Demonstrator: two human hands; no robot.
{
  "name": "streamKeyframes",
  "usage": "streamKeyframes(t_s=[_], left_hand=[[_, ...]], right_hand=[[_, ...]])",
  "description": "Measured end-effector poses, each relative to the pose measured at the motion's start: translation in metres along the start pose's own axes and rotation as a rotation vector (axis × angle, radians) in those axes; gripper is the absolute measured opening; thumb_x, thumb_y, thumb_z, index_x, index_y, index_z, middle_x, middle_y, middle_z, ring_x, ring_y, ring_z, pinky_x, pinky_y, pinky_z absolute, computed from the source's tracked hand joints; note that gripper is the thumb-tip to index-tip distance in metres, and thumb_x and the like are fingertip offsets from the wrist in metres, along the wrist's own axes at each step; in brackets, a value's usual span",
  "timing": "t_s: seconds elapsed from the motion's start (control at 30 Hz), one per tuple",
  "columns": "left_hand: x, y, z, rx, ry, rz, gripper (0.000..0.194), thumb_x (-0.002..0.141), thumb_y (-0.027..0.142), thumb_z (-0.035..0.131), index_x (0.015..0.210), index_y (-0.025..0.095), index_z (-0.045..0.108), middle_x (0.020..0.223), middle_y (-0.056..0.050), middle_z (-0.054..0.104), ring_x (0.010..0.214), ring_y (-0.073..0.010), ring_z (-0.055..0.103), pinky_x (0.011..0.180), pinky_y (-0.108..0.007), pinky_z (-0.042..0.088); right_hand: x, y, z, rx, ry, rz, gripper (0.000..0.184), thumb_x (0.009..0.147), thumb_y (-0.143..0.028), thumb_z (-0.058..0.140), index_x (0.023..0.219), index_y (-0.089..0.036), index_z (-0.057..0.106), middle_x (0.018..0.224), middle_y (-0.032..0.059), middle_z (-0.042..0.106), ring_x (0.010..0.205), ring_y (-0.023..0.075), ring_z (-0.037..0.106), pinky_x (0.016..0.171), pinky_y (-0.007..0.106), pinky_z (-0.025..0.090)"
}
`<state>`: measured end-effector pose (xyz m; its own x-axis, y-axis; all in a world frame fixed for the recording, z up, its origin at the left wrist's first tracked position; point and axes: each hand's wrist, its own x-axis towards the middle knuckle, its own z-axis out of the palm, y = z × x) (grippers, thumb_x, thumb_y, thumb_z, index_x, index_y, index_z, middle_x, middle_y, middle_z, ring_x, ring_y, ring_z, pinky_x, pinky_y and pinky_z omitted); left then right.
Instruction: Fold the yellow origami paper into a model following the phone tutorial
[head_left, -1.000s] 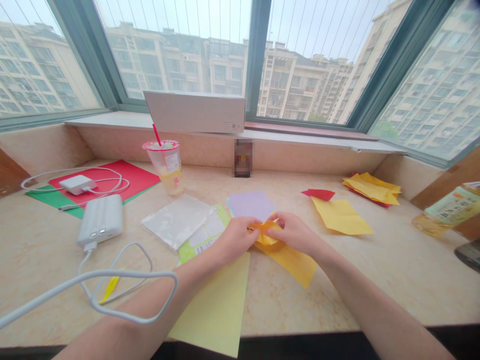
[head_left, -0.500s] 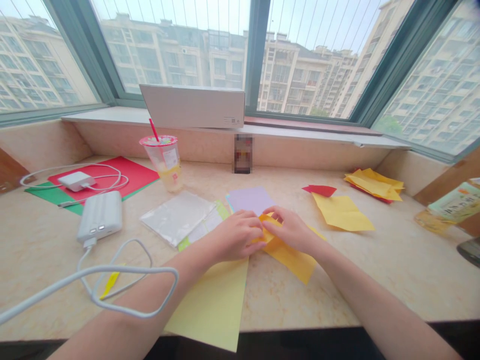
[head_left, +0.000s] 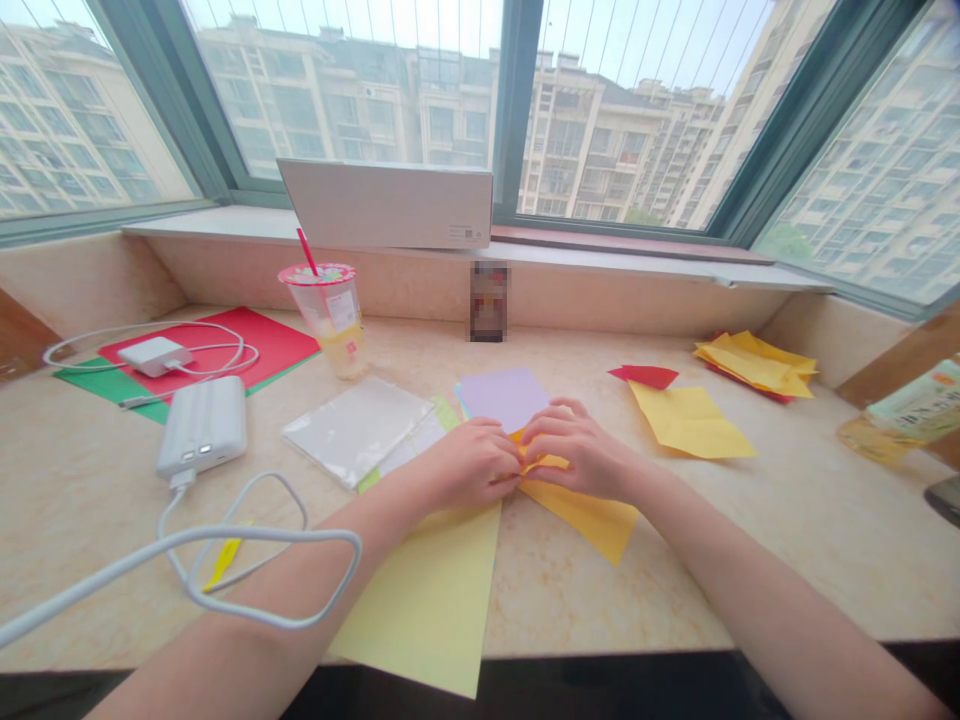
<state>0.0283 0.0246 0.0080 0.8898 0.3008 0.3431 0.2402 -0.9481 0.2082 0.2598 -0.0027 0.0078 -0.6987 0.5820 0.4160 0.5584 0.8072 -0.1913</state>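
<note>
Both hands meet over a piece of orange paper (head_left: 592, 515) on the countertop, part of it raised and folded between the fingers. My left hand (head_left: 484, 462) is closed on the paper's left side, its fingertips partly hidden. From the right, my right hand (head_left: 581, 448) curls its fingers onto the same paper, thumb low and fingertips near the left hand. A pale yellow sheet (head_left: 427, 600) lies under my left forearm and overhangs the front edge. Just beyond the hands lies lilac paper (head_left: 501, 398).
Left are a white power bank (head_left: 202, 425) with looping cable, a charger (head_left: 155, 355) on red and green paper, and a drink cup (head_left: 334, 320). A clear plastic sleeve (head_left: 356, 430) lies mid-left. Yellow paper (head_left: 694, 422), a red piece (head_left: 649, 376) and a bottle (head_left: 911, 410) are right.
My right hand has shifted slightly, its fingers now reaching over the paper toward the left hand. The left hand has barely moved. The view has tilted a little.
</note>
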Motion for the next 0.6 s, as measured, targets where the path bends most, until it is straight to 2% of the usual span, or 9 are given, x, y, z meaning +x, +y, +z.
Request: streamKeyframes(t_s=[0.17, 0.33, 0.43, 0.53, 0.6], left_hand=[[0.001, -0.002, 0.005, -0.002, -0.006, -0.035, 0.017, 0.086, 0.015, 0.063, 0.073, 0.020, 0.073, 0.075, -0.003, 0.075, 0.079, -0.0198, 0.070, 0.083, -0.032, 0.047], [0.002, 0.000, 0.007, -0.035, 0.011, -0.080, 0.017, 0.082, 0.013, 0.062, 0.068, 0.019, 0.071, 0.074, -0.003, 0.074, 0.076, -0.0193, 0.069, 0.083, -0.033, 0.048], [0.003, 0.006, 0.007, -0.034, 0.022, -0.148, 0.017, 0.080, 0.013, 0.060, 0.066, 0.018, 0.067, 0.071, -0.003, 0.072, 0.070, -0.0188, 0.067, 0.082, -0.035, 0.050], [0.004, 0.013, 0.007, -0.037, 0.049, -0.230, 0.014, 0.081, 0.012, 0.058, 0.071, 0.019, 0.065, 0.072, -0.001, 0.071, 0.069, -0.0181, 0.066, 0.093, -0.042, 0.049], [0.005, 0.017, 0.009, -0.047, 0.067, -0.275, 0.013, 0.081, 0.011, 0.057, 0.074, 0.019, 0.064, 0.074, 0.001, 0.071, 0.073, -0.0180, 0.068, 0.104, -0.048, 0.045]], right_hand=[[0.001, 0.006, 0.008, 0.007, 0.021, -0.025, 0.007, 0.096, -0.030, 0.067, 0.092, -0.025, 0.070, 0.090, -0.0006, 0.077, 0.089, 0.0180, 0.068, 0.104, 0.044, 0.033], [0.001, 0.007, 0.011, 0.033, 0.016, -0.015, 0.010, 0.096, -0.028, 0.065, 0.088, -0.025, 0.070, 0.092, -0.0003, 0.078, 0.089, 0.0184, 0.069, 0.104, 0.045, 0.036], [0.000, 0.007, 0.009, 0.116, -0.021, 0.021, 0.009, 0.095, -0.026, 0.065, 0.088, -0.027, 0.071, 0.092, 0.0001, 0.078, 0.087, 0.0189, 0.070, 0.097, 0.043, 0.045], [-0.002, 0.006, 0.007, 0.216, -0.040, 0.067, 0.013, 0.094, -0.022, 0.062, 0.097, -0.028, 0.073, 0.100, 0.0029, 0.077, 0.092, 0.0204, 0.071, 0.087, 0.037, 0.053], [-0.003, 0.005, 0.007, 0.265, -0.032, 0.098, 0.021, 0.094, -0.018, 0.059, 0.106, -0.028, 0.073, 0.108, 0.0045, 0.076, 0.099, 0.0207, 0.070, 0.088, 0.036, 0.055]])
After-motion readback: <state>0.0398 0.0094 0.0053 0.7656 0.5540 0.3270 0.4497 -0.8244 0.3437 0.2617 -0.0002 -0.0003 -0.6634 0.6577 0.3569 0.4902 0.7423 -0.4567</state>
